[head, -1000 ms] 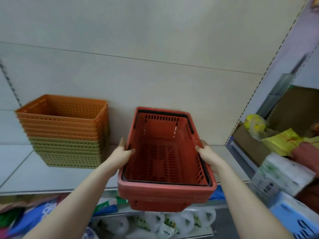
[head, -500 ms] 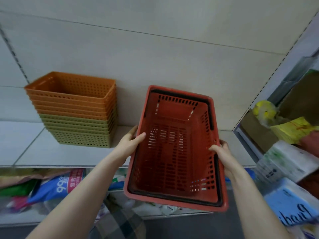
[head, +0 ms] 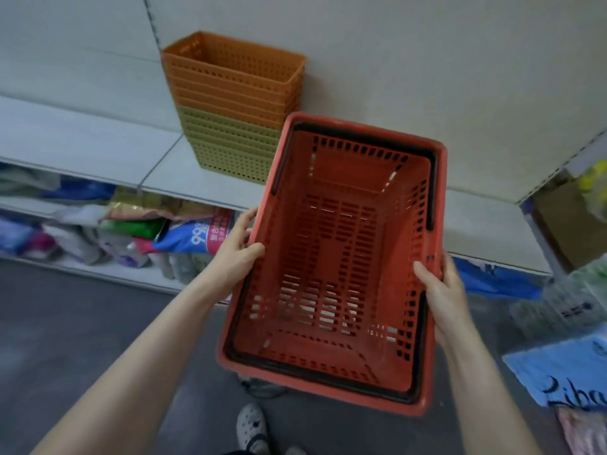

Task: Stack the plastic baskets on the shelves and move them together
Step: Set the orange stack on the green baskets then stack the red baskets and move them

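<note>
- I hold the red basket [head: 335, 267] in the air with both hands, clear of the shelf [head: 82, 139] and out over the dark floor [head: 65, 339].
- My left hand [head: 238, 249] grips the basket's left rim about midway along its length; the thumb is curled over the edge to the inside and the fingers [head: 244, 221] are wrapped down the outside wall.
- My right hand [head: 440, 284] clamps the right rim, thumb hooked inside and the rest of the hand pressed flat along the outside. How far those fingers curl underneath I cannot tell, since the basket wall hides them.
- The basket is tilted, its far end higher and angled toward the wall, so I look straight into its slotted bottom. Black handles [head: 430, 192] lie folded flat along the rim on each side.
- Behind it, on the shelf against the wall, stands a stack of nested baskets [head: 236, 103]: orange ones on top, olive-green ones beneath. The red basket's far left corner overlaps the stack's lower right edge in my view, but they seem apart.
- The lower shelf holds a jumble of packaged bags [head: 197, 234], blurred.
- To the right, a blue package [head: 565, 369] with dark lettering sits near my right forearm.
- Below the basket, a grey perforated shoe [head: 251, 425] shows on the floor.
</note>
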`<state>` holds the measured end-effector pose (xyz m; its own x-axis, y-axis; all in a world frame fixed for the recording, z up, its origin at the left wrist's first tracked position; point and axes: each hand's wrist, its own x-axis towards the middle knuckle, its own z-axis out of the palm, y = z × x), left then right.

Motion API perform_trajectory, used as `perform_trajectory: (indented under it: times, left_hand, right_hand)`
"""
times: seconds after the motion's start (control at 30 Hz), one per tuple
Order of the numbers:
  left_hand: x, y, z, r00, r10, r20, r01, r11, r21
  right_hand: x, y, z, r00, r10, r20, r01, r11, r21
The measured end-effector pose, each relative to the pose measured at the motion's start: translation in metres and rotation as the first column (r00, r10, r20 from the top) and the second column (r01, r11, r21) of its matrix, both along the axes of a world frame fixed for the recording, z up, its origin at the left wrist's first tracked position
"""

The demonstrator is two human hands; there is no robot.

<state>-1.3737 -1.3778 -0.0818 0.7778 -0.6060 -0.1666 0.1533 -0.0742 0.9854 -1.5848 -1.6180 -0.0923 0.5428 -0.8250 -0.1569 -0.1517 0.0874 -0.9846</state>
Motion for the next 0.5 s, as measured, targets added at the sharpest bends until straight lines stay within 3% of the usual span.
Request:
perform_trajectory:
  times: [0.23, 0.5]
  left_hand:
    - [-0.046, 0.112, -0.013, 0.955, 0.279, -0.104, -0.273, 0.959, 0.069]
    - [-0.063, 0.245, -0.023, 0.819, 0.562, -0.118, -0.549, 0.827, 0.123]
  right_hand:
    - [0.021, 0.063, -0.001, 0.960, 0.279, -0.037, -0.280, 0.959, -0.037]
    - [0.096, 0.171, -0.011, 0.811, 0.585, -0.032, -0.581, 0.810, 0.073]
